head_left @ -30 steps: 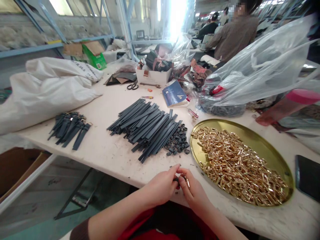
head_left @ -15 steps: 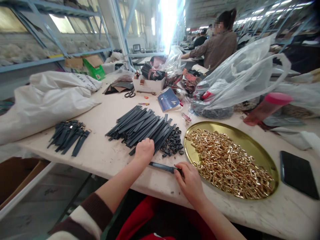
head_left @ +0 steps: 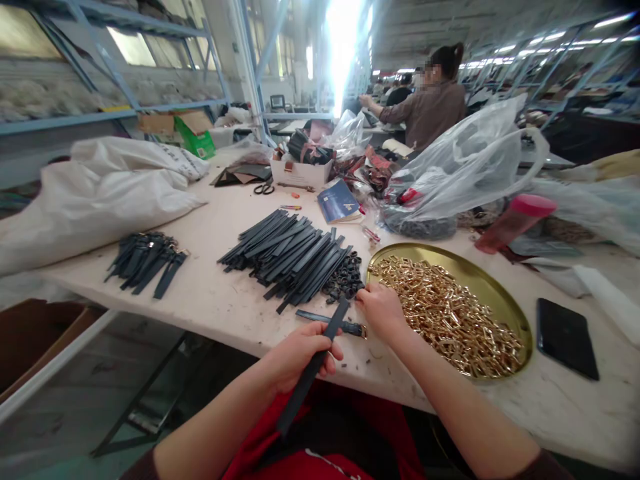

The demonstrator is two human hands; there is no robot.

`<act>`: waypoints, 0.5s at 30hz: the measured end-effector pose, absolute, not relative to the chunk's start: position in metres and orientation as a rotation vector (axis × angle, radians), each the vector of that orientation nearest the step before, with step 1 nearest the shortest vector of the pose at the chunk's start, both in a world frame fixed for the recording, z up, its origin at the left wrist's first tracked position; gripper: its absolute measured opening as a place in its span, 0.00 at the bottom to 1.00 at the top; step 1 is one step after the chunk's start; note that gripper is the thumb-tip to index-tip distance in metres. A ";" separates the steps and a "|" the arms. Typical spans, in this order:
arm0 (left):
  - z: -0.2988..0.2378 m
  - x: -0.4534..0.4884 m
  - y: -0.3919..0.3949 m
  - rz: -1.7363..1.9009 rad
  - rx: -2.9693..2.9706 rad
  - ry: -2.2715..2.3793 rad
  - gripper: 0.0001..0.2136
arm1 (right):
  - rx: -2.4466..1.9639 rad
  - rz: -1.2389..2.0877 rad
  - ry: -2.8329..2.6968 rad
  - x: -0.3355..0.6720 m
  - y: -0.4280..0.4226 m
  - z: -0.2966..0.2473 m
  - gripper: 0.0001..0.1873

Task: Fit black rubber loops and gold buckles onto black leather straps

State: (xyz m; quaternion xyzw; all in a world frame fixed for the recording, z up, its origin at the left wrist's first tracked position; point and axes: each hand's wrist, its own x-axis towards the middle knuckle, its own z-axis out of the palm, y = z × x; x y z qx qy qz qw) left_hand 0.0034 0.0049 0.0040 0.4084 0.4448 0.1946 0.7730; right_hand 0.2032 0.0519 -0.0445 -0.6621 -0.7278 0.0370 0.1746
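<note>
A round gold tray (head_left: 477,275) holds a heap of gold buckles (head_left: 450,327), the right hand (head_left: 383,310) resting bent fingers on its near edge, grip impossible to tell, while the left hand (head_left: 297,353), fingers wrapped shut, holds a black strap (head_left: 299,398) slanting over the table edge.

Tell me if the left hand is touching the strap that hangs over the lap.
Touching. The head view shows the left hand closed around the strap, with the fingers wrapped across it.

Dark brown sleeves (head_left: 553,467), red garment (head_left: 320,460)
</note>
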 end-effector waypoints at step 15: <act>-0.014 0.004 0.000 0.380 1.030 1.008 0.11 | -1.346 1.440 -0.951 0.188 0.008 -0.039 0.15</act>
